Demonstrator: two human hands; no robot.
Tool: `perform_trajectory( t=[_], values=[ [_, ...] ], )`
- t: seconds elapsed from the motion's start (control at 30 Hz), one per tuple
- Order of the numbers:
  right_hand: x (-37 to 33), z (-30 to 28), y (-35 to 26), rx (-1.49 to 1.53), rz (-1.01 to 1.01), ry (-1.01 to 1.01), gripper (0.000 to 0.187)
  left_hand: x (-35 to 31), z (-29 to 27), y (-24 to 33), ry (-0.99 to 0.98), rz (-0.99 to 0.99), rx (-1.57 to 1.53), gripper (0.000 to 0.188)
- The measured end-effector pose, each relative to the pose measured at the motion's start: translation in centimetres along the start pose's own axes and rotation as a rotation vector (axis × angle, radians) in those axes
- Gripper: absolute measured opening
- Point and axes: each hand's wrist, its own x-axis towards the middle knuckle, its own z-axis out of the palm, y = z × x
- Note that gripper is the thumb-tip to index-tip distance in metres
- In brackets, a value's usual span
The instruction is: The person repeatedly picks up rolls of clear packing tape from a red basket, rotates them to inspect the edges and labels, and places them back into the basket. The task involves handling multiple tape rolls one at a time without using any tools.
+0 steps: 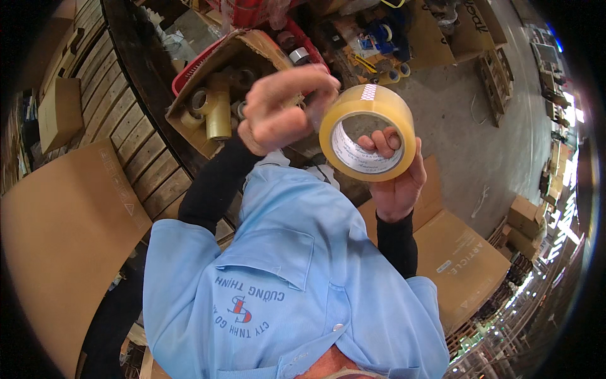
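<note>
Tape roll gripped by the right hand
Its core and the blue shirt are printed; any hold by the blurred left hand cannot be told.

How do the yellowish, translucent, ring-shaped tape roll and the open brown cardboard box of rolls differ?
The yellowish, translucent tape roll is held in the right hand; the open brown cardboard box is in neither hand. The roll is round and glossy, the box angular and matte. Both are hollow.
</note>
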Motion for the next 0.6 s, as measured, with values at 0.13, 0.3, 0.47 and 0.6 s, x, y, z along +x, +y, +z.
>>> perform_trajectory(
  t=[0.13,0.3,0.47,0.6],
  values=[
    [0.3,-0.1,-0.3,0.162,0.156,0.108,0.040,-0.6,-1.0,1.3,-0.280,-0.143,-0.118,0.021],
    [0.3,-1.5,-0.1,0.527,0.309,0.347,0.033,-1.4,-1.8,1.3,-0.420,-0.303,-0.137,0.038],
    [1.4,-3.1,0.3,0.750,0.345,0.373,0.029,-5.3,-1.6,3.7,-0.345,-0.744,-0.593,0.041],
    [2.7,-7.0,3.1,0.538,0.307,0.453,0.030,-10.2,2.1,6.8,0.410,-1.007,-0.785,0.071]
  ],
)
